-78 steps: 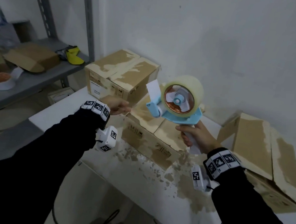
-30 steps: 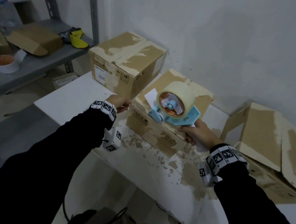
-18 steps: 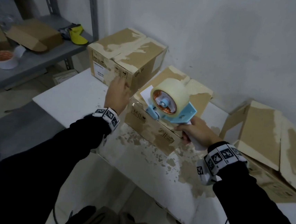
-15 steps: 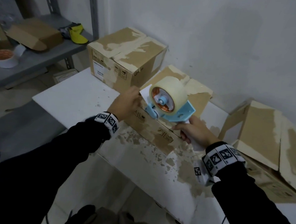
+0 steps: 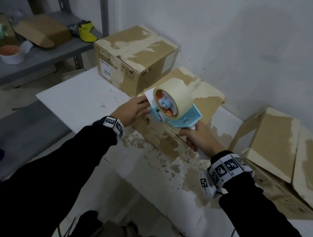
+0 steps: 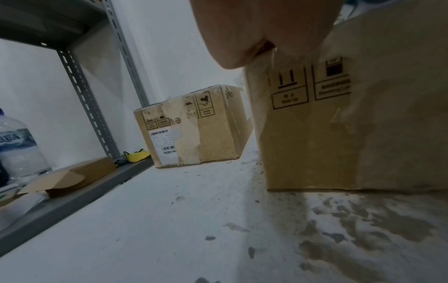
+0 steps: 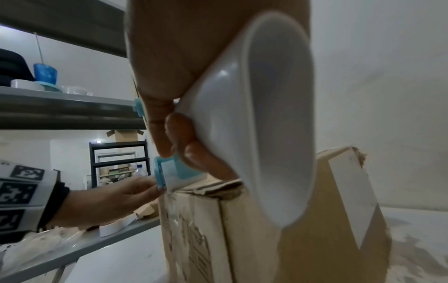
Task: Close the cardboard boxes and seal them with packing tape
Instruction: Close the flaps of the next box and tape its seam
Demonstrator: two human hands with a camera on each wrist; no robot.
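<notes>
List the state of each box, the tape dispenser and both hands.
Middle box: flaps closed.
Back box: closed.
Right box: flaps up, open.
Tape dispenser: on the middle box's near edge.
Right hand: grips the dispenser's handle.
Left hand: fingers at the tape's end.

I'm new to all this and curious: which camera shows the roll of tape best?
The head view: the whole tape roll sits on its blue dispenser over the middle box. The right wrist view shows only the white handle and a blue edge; the left wrist view shows none.
</notes>
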